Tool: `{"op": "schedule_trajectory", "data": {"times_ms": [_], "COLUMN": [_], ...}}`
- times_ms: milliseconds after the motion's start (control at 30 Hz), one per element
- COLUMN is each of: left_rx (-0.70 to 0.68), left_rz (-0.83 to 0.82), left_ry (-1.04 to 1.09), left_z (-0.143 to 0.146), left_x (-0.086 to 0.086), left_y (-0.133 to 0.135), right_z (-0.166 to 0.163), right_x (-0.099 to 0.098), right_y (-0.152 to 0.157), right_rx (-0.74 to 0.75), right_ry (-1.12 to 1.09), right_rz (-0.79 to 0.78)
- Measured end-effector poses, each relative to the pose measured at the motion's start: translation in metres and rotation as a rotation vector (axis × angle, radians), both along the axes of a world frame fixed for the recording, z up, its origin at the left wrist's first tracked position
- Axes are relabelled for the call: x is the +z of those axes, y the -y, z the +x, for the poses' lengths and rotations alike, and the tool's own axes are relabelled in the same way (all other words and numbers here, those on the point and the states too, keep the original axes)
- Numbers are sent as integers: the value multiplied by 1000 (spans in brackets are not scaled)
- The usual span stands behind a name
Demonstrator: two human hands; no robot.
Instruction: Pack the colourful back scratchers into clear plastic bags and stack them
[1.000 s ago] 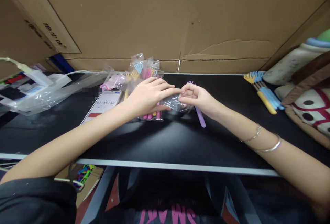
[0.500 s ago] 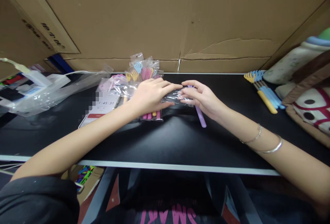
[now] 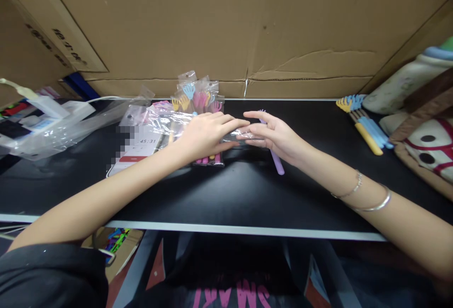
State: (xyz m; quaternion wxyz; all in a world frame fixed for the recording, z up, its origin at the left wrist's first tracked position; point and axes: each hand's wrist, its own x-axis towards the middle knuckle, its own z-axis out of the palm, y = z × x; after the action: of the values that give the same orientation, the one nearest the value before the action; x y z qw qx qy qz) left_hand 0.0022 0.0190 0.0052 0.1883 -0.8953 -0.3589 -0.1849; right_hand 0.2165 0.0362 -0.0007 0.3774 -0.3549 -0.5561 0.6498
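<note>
The black table point(image 3: 226, 199) spans the view, a clear bag point(image 3: 232, 136) at its middle. The left hand point(image 3: 208, 132) lies over the bag and the right hand point(image 3: 278, 135), fingers parted, touches its end; they sit close together, but whether either grips cannot be told. A purple scratcher point(image 3: 277, 162) lies partly behind the right hand

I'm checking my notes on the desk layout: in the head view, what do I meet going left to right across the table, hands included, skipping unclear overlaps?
White power block → phone → left hand → right hand → yellow and blue claw-headed tools → brown and white bag-like item.
</note>
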Motion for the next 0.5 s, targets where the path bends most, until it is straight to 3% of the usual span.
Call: {"op": "schedule_trajectory", "data": {"times_ms": [200,333,500], "left_rx": [31,71,78], "left_rz": [2,25,30], "left_ry": [19,-10,-27], "left_z": [-2,-2,-3], "left_x": [3,3,3], "left_y": [2,3,2], "right_z": [0,6,28], "right_x": [6,5,12], "right_y": [-1,-13,-37], "right_rx": [-34,-164,-263], "right_ry": [4,73,331], "right_rz": [98,276,533]}}
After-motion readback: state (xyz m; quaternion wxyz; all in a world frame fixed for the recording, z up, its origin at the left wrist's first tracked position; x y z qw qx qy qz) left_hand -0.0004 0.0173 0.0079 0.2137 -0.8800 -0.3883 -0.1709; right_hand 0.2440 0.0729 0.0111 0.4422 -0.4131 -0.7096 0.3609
